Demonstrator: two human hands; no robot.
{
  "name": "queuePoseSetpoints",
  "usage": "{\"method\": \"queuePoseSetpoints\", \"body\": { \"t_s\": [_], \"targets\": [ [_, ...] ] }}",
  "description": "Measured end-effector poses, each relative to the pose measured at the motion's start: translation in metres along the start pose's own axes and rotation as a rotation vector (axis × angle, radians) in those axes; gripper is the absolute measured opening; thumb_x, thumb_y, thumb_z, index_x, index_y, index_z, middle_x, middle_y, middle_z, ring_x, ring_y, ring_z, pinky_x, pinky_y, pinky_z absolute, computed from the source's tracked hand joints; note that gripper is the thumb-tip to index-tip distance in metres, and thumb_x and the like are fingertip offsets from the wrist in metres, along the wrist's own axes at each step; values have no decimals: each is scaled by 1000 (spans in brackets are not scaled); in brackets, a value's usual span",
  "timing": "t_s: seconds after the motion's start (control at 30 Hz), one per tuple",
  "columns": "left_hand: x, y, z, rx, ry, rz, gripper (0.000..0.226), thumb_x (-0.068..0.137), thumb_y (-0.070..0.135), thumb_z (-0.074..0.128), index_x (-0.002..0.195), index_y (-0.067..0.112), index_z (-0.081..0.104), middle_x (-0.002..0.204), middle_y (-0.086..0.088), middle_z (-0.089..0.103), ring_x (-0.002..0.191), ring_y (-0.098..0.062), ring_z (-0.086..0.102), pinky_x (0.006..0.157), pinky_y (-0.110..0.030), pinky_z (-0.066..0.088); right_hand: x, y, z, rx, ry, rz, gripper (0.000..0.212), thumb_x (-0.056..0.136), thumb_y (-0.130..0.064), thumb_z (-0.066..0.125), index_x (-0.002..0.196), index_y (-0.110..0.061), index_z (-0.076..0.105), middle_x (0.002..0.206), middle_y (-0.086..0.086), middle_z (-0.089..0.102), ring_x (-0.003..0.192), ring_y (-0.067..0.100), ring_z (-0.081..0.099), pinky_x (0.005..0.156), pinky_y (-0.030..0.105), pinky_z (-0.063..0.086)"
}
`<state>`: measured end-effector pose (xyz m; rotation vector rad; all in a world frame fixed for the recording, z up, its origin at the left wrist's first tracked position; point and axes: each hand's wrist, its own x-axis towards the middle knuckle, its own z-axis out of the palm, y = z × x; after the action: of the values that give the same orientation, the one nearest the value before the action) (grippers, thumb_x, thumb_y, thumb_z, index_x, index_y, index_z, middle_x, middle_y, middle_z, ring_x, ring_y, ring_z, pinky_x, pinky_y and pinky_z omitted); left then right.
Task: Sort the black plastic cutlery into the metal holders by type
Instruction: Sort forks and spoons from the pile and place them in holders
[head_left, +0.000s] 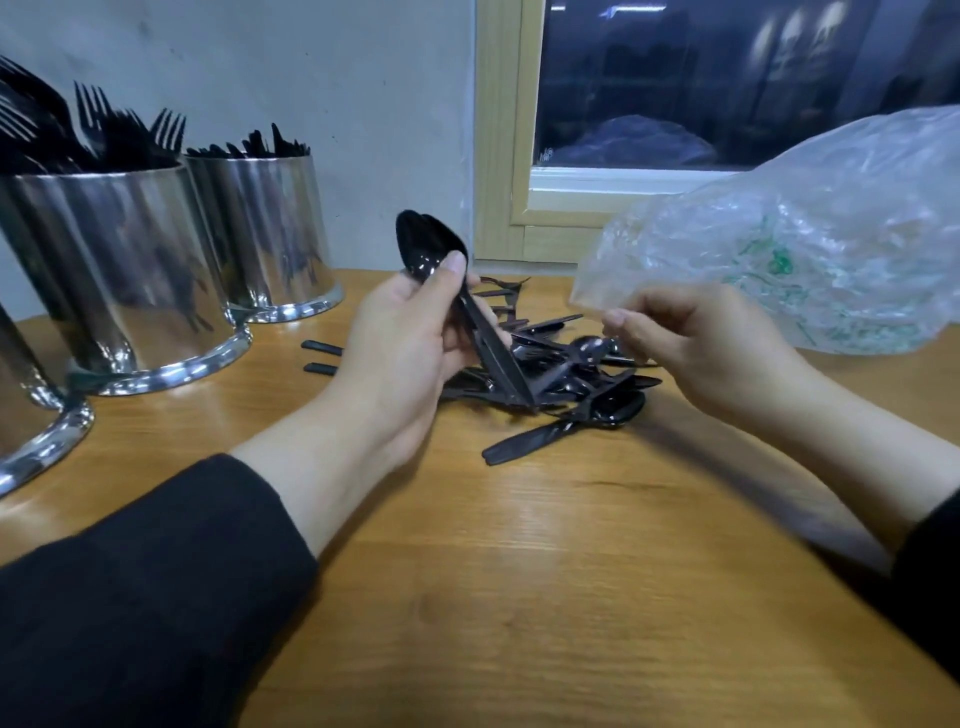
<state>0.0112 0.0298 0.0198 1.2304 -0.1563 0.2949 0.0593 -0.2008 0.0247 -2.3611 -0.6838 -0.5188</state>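
My left hand (402, 343) grips a small stack of black plastic spoons (431, 247), bowls up, thumb pressed on the necks. A loose pile of black cutlery (566, 379) lies on the wooden table (519, 571) just right of that hand. My right hand (696, 343) hovers over the pile's right side with fingers curled; I cannot tell whether it holds a piece. At the left stand shiny metal holders: a big one with forks (124, 270), one behind it with dark handles (275, 228), and a third (31, 415) cut off by the frame edge.
A crumpled clear plastic bag (810, 244) lies at the right rear, partly behind my right hand. Two stray black handles (322, 358) lie between the holders and my left hand. A wall and a wood-framed window (509, 156) close off the back.
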Motion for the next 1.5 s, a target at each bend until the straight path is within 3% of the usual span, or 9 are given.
{"method": "queuePoseSetpoints", "body": {
  "t_s": [0.17, 0.27, 0.43, 0.63, 0.73, 1.03, 1.17, 1.37, 1.5],
  "targets": [
    [-5, 0, 7, 143, 57, 9, 24, 108, 33, 45, 102, 12, 54, 64, -5, 69, 57, -21, 66, 56, -29, 58, -3, 0, 14, -40, -68, 31, 20, 96, -36, 61, 81, -23, 67, 61, -3, 61, 57, 10, 50, 58, 27, 40],
    [-2, -4, 4, 166, 129, 7, 28, 109, 38, 40, 101, 14, 51, 54, 1, 49, 45, -20, 52, 46, -28, 50, -2, 3, 17, -84, -14, 22, 11, 94, -35, 63, 85, -29, 65, 71, -8, 66, 67, 5, 58, 62, 26, 42],
    [4, -13, 0, 271, 142, -50, 18, 107, 27, 47, 110, 11, 54, 72, 3, 45, 53, -10, 40, 49, -26, 37, 1, 13, 18, -190, -16, 21, 16, 94, -35, 64, 104, -23, 71, 76, -16, 58, 72, 1, 54, 67, 28, 37],
    [4, -7, -4, 333, 129, -59, 23, 106, 33, 49, 113, 17, 63, 63, 6, 44, 45, -7, 34, 40, -22, 28, 18, -5, 29, -174, -204, -62, 37, 97, -30, 61, 133, -32, 59, 129, -6, 62, 115, 13, 58, 101, 33, 45],
    [5, -7, -5, 347, 105, -75, 23, 105, 35, 50, 109, 16, 63, 64, 7, 44, 45, -6, 31, 38, -20, 24, 26, -11, 42, -257, -315, -37, 41, 97, -30, 58, 137, -35, 54, 138, -6, 60, 126, 20, 55, 107, 42, 42],
    [8, 1, -10, 495, 47, 8, 26, 108, 33, 44, 102, 21, 66, 63, 7, 52, 49, -9, 39, 43, -23, 32, 23, -9, 50, -328, -223, -122, 30, 91, -17, 56, 117, -22, 70, 117, -2, 70, 110, 23, 62, 96, 35, 47],
    [10, 3, -14, 634, 118, 159, 29, 107, 29, 45, 92, 23, 69, 65, 9, 61, 59, -10, 53, 61, -33, 48, 21, -12, 40, -312, -41, -197, 30, 93, -4, 56, 115, -18, 72, 111, 0, 71, 104, 21, 63, 79, 18, 35],
    [9, 5, -10, 742, 4, 99, 25, 105, 24, 50, 93, 21, 71, 88, 3, 77, 86, -10, 74, 87, -31, 57, 14, -23, 21, -139, 80, -301, 29, 93, -16, 66, 122, -20, 65, 102, -6, 74, 90, 13, 67, 77, 23, 46],
    [-1, -1, -4, 668, -233, -18, 25, 108, 29, 46, 95, 21, 66, 68, 2, 66, 56, -14, 60, 59, -29, 51, 13, -32, 18, -57, 122, -255, 48, 92, -20, 68, 136, -28, 51, 92, -14, 69, 82, 7, 63, 78, 23, 47]
  ]
}}
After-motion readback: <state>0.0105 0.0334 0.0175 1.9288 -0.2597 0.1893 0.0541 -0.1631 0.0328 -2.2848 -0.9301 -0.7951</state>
